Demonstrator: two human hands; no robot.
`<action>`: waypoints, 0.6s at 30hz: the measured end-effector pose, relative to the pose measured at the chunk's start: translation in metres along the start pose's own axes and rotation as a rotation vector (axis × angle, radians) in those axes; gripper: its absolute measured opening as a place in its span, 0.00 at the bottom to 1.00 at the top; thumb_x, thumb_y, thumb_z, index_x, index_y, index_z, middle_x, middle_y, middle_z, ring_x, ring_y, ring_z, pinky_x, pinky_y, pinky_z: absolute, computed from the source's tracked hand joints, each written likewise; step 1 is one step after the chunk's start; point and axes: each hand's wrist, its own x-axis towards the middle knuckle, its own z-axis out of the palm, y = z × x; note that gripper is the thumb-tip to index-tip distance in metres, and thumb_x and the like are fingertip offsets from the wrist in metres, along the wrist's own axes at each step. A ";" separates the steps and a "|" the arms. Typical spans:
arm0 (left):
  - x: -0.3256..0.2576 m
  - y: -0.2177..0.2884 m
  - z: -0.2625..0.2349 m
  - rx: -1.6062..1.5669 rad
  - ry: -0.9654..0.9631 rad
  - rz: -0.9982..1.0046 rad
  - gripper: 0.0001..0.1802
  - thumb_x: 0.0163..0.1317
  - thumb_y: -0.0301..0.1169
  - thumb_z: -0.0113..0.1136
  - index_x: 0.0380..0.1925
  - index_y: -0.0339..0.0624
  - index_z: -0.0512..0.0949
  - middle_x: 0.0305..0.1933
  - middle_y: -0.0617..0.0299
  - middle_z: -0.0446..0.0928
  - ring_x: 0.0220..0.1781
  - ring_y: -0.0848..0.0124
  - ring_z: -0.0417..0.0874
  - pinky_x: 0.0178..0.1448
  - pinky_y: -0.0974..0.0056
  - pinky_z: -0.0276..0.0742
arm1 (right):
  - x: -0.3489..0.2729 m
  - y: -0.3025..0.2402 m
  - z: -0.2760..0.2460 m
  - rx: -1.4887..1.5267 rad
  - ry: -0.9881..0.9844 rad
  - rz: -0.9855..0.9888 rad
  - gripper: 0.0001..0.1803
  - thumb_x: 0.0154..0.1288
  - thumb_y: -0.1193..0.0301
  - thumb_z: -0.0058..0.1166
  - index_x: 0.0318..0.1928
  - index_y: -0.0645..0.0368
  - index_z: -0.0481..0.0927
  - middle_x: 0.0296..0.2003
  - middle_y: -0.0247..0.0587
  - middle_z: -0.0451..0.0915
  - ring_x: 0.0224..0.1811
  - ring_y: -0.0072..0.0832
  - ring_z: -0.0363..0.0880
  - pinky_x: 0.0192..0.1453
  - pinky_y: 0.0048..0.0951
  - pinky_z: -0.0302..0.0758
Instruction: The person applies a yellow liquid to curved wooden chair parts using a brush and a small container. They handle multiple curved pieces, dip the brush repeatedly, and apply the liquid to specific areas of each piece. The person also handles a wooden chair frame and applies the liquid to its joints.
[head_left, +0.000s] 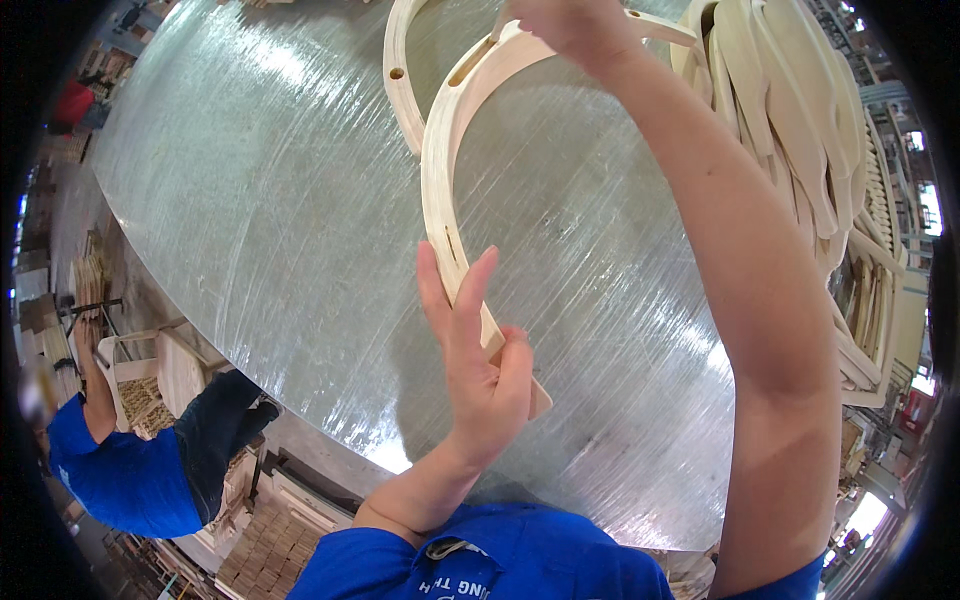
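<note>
My left hand (480,365) is wrapped round the lower end of a curved, pale wooden piece (438,175), with two fingers stretched up along its sides. That piece arcs up and to the right over the metal tabletop, with a narrow slit near my fingers and a longer slot higher up. At its upper part is my right hand (580,35), fingers closed and partly cut off by the top edge. A thin pale stick-like bit shows beside those fingers, near the long slot. Just behind lies a second curved wooden piece (397,72) with a round hole.
A shiny, scratched metal table (290,220) spreads under the work. Shaped wooden parts (790,110) are piled at the right. At lower left, a person in a blue shirt (140,470) works beside a wooden chair frame (150,375). Stacked wood blocks (272,550) stand below the table edge.
</note>
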 end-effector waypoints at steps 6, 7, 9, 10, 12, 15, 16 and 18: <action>-0.001 0.002 -0.001 -0.016 -0.003 -0.059 0.39 0.48 0.15 0.49 0.64 0.47 0.59 0.74 0.45 0.35 0.74 0.58 0.44 0.71 0.57 0.47 | 0.002 -0.021 0.013 0.063 -0.097 -0.025 0.16 0.58 0.66 0.45 0.32 0.68 0.78 0.28 0.61 0.78 0.35 0.54 0.78 0.40 0.44 0.73; -0.002 0.003 -0.001 -0.033 0.002 -0.065 0.39 0.48 0.15 0.49 0.64 0.47 0.60 0.74 0.45 0.35 0.74 0.58 0.44 0.71 0.57 0.47 | 0.007 -0.019 0.013 -0.008 -0.058 -0.087 0.16 0.57 0.66 0.45 0.33 0.68 0.78 0.29 0.62 0.78 0.36 0.54 0.78 0.42 0.45 0.73; 0.000 0.003 0.001 -0.017 -0.013 -0.035 0.38 0.48 0.15 0.49 0.64 0.47 0.60 0.74 0.45 0.35 0.74 0.58 0.44 0.70 0.58 0.49 | 0.018 -0.005 0.009 -0.109 -0.010 -0.138 0.16 0.57 0.66 0.45 0.33 0.69 0.78 0.30 0.64 0.78 0.37 0.55 0.78 0.44 0.46 0.72; 0.001 0.000 0.001 0.015 -0.023 -0.004 0.38 0.48 0.15 0.49 0.63 0.46 0.60 0.74 0.45 0.35 0.75 0.58 0.43 0.70 0.59 0.50 | 0.023 0.000 0.008 -0.136 -0.009 -0.130 0.16 0.56 0.66 0.45 0.33 0.69 0.78 0.31 0.64 0.78 0.38 0.55 0.77 0.45 0.46 0.72; 0.000 -0.002 -0.001 0.032 -0.018 -0.006 0.38 0.48 0.15 0.49 0.63 0.46 0.61 0.74 0.46 0.35 0.75 0.58 0.43 0.68 0.61 0.54 | 0.025 -0.007 0.017 -0.128 -0.070 -0.121 0.17 0.56 0.66 0.45 0.33 0.69 0.78 0.31 0.65 0.77 0.38 0.55 0.77 0.46 0.46 0.72; -0.002 -0.001 -0.001 -0.024 -0.018 -0.048 0.37 0.48 0.14 0.48 0.63 0.45 0.61 0.74 0.46 0.35 0.75 0.58 0.41 0.64 0.65 0.61 | 0.021 -0.012 0.025 -0.057 -0.159 -0.117 0.17 0.56 0.66 0.45 0.32 0.69 0.78 0.30 0.65 0.77 0.37 0.55 0.77 0.45 0.46 0.72; -0.002 -0.002 0.001 -0.044 -0.014 -0.053 0.37 0.48 0.14 0.48 0.63 0.45 0.62 0.74 0.46 0.34 0.75 0.58 0.41 0.62 0.66 0.63 | 0.021 -0.013 0.027 -0.028 -0.159 -0.127 0.17 0.56 0.66 0.45 0.32 0.69 0.78 0.30 0.65 0.77 0.37 0.55 0.78 0.44 0.46 0.73; -0.003 -0.002 0.003 -0.073 -0.004 -0.046 0.36 0.48 0.13 0.46 0.62 0.45 0.62 0.74 0.46 0.34 0.75 0.58 0.41 0.58 0.68 0.68 | 0.024 -0.010 0.024 -0.037 -0.159 -0.153 0.17 0.57 0.65 0.45 0.32 0.70 0.78 0.29 0.64 0.78 0.36 0.54 0.78 0.42 0.44 0.73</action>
